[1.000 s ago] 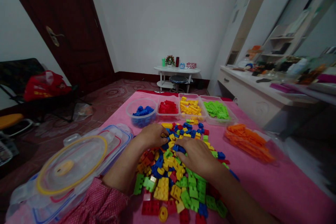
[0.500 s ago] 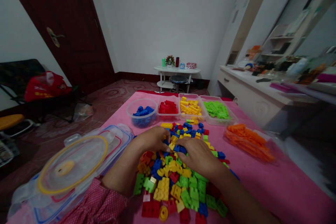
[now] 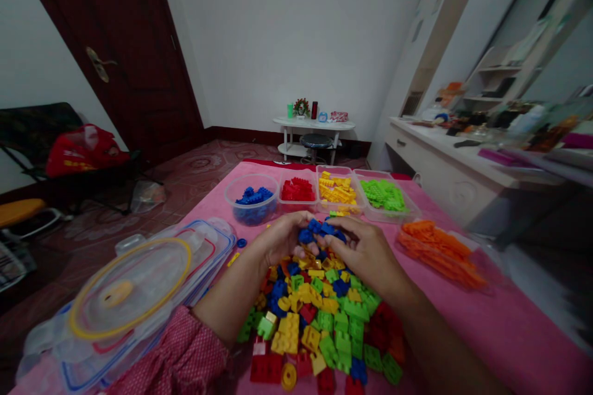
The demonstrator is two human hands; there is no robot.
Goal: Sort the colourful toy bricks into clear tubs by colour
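Observation:
Several blue building blocks (image 3: 319,229) are gathered between my two hands, above the far part of a mixed pile. My left hand (image 3: 291,236) cups them from the left with curled fingers. From the right, my right hand (image 3: 364,247) closes around them, thumb toward the middle. Below lies the pile of yellow, green, red and blue blocks (image 3: 306,296). Beyond my hands stand a round tub of blue blocks (image 3: 252,217), a box of red blocks (image 3: 297,205), a box of yellow blocks (image 3: 340,205) and a box of green blocks (image 3: 391,213).
To the left, clear lids (image 3: 134,296) lie stacked on the pink tablecloth (image 3: 467,333). A container of orange pieces (image 3: 440,253) sits at the right. A cluttered white desk (image 3: 435,160) stands past the table's right side. One small blue piece (image 3: 241,242) lies beside the lids.
My hands have risen off the pile and now hold a cluster of blue blocks between them. Before, both were down among the blocks.

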